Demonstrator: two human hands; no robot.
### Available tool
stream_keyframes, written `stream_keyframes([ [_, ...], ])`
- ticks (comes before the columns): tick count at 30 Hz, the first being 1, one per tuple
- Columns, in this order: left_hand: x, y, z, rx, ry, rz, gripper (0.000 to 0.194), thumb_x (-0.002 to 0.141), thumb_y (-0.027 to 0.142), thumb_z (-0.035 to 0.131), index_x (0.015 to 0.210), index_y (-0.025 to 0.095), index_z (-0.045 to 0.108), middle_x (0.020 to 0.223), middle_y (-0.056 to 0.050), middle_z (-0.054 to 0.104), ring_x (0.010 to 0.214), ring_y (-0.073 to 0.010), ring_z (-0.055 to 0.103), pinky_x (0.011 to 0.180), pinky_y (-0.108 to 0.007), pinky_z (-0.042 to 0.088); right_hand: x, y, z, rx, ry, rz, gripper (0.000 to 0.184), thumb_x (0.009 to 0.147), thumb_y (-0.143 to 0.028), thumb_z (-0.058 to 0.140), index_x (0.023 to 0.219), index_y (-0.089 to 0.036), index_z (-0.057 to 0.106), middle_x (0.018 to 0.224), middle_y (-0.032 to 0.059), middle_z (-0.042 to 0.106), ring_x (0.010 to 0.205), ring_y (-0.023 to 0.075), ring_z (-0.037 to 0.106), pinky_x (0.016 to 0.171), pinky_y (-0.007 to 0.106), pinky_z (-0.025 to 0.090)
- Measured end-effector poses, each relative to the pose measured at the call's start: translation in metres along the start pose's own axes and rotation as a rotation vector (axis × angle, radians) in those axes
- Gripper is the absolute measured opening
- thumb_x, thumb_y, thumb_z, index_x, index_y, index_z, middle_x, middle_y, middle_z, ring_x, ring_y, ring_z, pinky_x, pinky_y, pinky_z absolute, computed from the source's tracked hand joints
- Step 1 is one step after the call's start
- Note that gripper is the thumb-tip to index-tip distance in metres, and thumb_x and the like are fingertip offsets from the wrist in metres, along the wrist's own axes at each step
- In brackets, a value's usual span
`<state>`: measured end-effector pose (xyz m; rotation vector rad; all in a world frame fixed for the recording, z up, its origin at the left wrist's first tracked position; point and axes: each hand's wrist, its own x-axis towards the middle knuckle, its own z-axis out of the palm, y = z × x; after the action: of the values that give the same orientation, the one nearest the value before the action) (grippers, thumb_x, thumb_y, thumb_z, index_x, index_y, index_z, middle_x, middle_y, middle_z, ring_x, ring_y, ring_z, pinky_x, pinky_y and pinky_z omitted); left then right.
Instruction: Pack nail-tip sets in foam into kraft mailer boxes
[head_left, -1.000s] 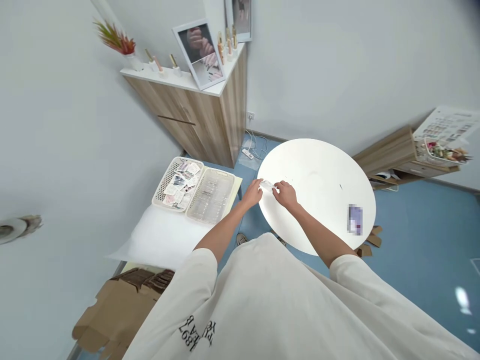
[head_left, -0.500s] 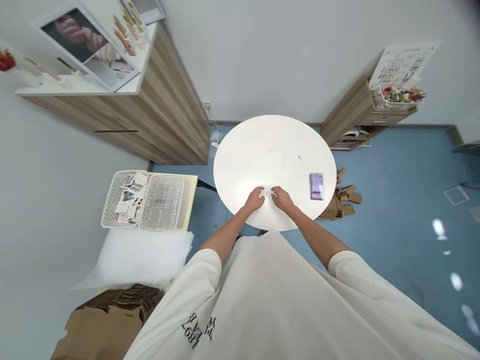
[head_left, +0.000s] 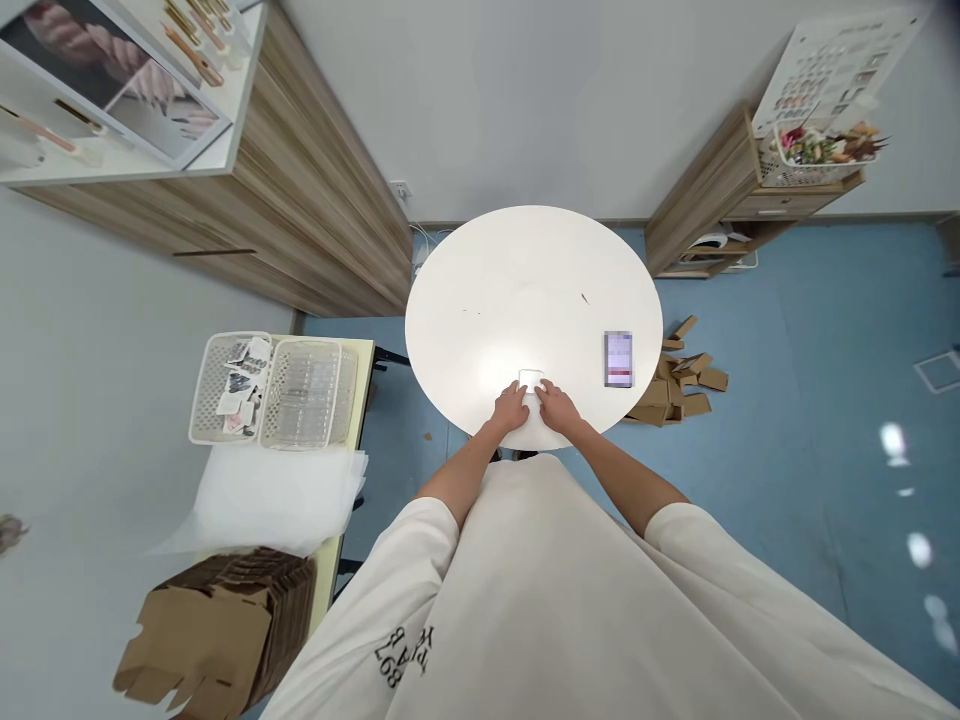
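Centrally, small white item (head_left: 531, 377), left hand (head_left: 510, 408), right hand (head_left: 558, 408) touching its sides.

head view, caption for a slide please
Two hands at a small white item on a round white table, a phone to the right.

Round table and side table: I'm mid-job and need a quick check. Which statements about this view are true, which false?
1. The left hand and right hand are both at a small white item. True.
2. The phone lies left of both hands. False: it is to their right.
3. White sheets lie between the baskets and the brown cardboard. True.
4. The flower basket is on the floor. False: it stands on the right-hand cabinet.
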<state>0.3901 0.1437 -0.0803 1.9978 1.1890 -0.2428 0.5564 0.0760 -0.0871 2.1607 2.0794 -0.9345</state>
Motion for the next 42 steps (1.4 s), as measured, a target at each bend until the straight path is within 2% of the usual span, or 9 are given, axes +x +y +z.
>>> stream_keyframes([
  [7,-0.007,0.001,-0.01,-0.026,0.008,-0.049,0.054,0.091,0.023,0.052,0.145,0.022,0.047,0.163,-0.012,0.031,0.146,-0.0322,0.037,0.114,-0.045,0.038,0.0,-0.003,-0.021,-0.137,-0.107,0.007,0.057,0.093,-0.016,0.044,0.15,-0.015,0.044,0.164,0.0155,0.028,0.13,0.0325,0.048,0.097,0.042,0.047],
  [11,-0.009,0.002,-0.01,-0.124,0.073,-0.077,0.048,0.092,0.019,0.049,0.139,0.019,0.053,0.148,-0.013,0.05,0.134,-0.0285,0.05,0.109,-0.04,0.042,0.009,0.002,-0.033,-0.143,-0.089,0.014,0.053,0.095,-0.019,0.043,0.148,-0.016,0.046,0.165,0.0144,0.025,0.133,0.0327,0.044,0.099,0.042,0.045],
  [14,-0.009,0.001,-0.005,-0.219,0.013,-0.09,0.046,0.093,0.019,0.047,0.138,0.018,0.055,0.136,-0.012,0.061,0.124,-0.0262,0.059,0.105,-0.037,0.046,0.02,0.004,-0.038,-0.127,-0.112,0.0,0.055,0.094,-0.02,0.045,0.149,-0.018,0.046,0.167,0.0121,0.023,0.138,0.0335,0.039,0.103,0.044,0.043],
  [19,-0.007,-0.001,0.003,-0.291,-0.013,-0.051,0.055,0.092,0.023,0.05,0.147,0.016,0.048,0.151,-0.013,0.052,0.138,-0.0274,0.05,0.114,-0.037,0.039,0.031,0.006,-0.034,-0.09,-0.139,-0.033,0.056,0.094,-0.016,0.044,0.149,-0.022,0.046,0.167,0.0088,0.023,0.145,0.0313,0.031,0.11,0.045,0.036],
  [23,0.0,0.001,0.001,-0.283,-0.012,-0.064,0.06,0.09,0.022,0.052,0.15,0.014,0.045,0.158,-0.013,0.043,0.146,-0.0286,0.04,0.12,-0.04,0.032,0.024,0.009,-0.023,-0.058,-0.126,0.023,0.056,0.095,-0.02,0.045,0.151,-0.02,0.044,0.164,0.0116,0.027,0.144,0.0318,0.031,0.113,0.044,0.031],
  [31,0.02,-0.003,-0.016,-0.35,0.025,-0.052,0.064,0.081,0.006,0.054,0.144,0.017,0.051,0.156,-0.012,0.046,0.145,-0.027,0.042,0.119,-0.04,0.035,0.006,0.003,-0.001,0.051,-0.147,0.081,0.067,0.094,-0.03,0.05,0.158,-0.02,0.032,0.154,0.0171,0.036,0.135,0.0313,0.041,0.107,0.041,0.037],
  [37,0.01,-0.001,-0.01,-0.311,0.138,-0.151,0.044,0.087,0.009,0.049,0.129,0.015,0.059,0.138,-0.015,0.059,0.128,-0.0278,0.056,0.107,-0.04,0.045,0.014,0.01,-0.01,0.052,-0.068,0.085,0.059,0.096,-0.027,0.045,0.154,-0.021,0.039,0.16,0.014,0.032,0.137,0.0306,0.039,0.106,0.041,0.039],
  [39,0.005,0.0,-0.004,-0.354,0.085,-0.154,0.041,0.088,0.011,0.048,0.127,0.016,0.059,0.131,-0.014,0.064,0.122,-0.0264,0.06,0.103,-0.039,0.047,0.022,0.012,-0.017,0.023,-0.061,0.057,0.057,0.096,-0.023,0.042,0.153,-0.022,0.041,0.164,0.0112,0.026,0.141,0.0313,0.034,0.108,0.044,0.037],
  [42,0.004,0.001,0.003,-0.423,0.037,-0.138,0.05,0.087,0.012,0.05,0.137,0.016,0.053,0.14,-0.015,0.059,0.128,-0.0266,0.057,0.108,-0.039,0.044,0.033,0.012,-0.024,-0.005,-0.113,0.036,0.057,0.096,-0.02,0.039,0.153,-0.024,0.041,0.168,0.0081,0.021,0.146,0.0317,0.028,0.111,0.047,0.034],
])
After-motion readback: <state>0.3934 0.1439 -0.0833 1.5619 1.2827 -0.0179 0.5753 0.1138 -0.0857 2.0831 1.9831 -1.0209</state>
